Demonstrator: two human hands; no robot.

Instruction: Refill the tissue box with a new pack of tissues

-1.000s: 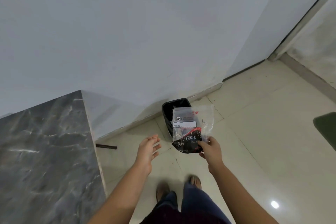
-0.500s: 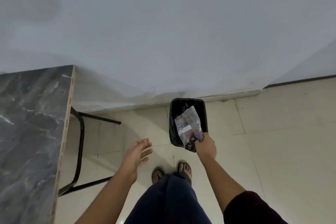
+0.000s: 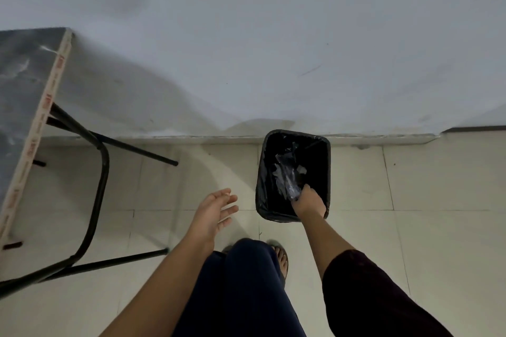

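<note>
While 1 left hand (image 3: 216, 210) hangs spread and empty, 1 right hand (image 3: 308, 201) pinches 1 wrapper (image 3: 286, 176) inside 1 bin (image 3: 262, 194).

Dark maroon sleeve (image 3: 364, 290), navy trousers (image 3: 241, 295), and a sandal (image 3: 283, 268)

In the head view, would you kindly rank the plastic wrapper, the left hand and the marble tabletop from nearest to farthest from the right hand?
1. plastic wrapper: in the right hand's fingers, inside the black bin.
2. left hand: open, to the left.
3. marble tabletop: far left.
</note>
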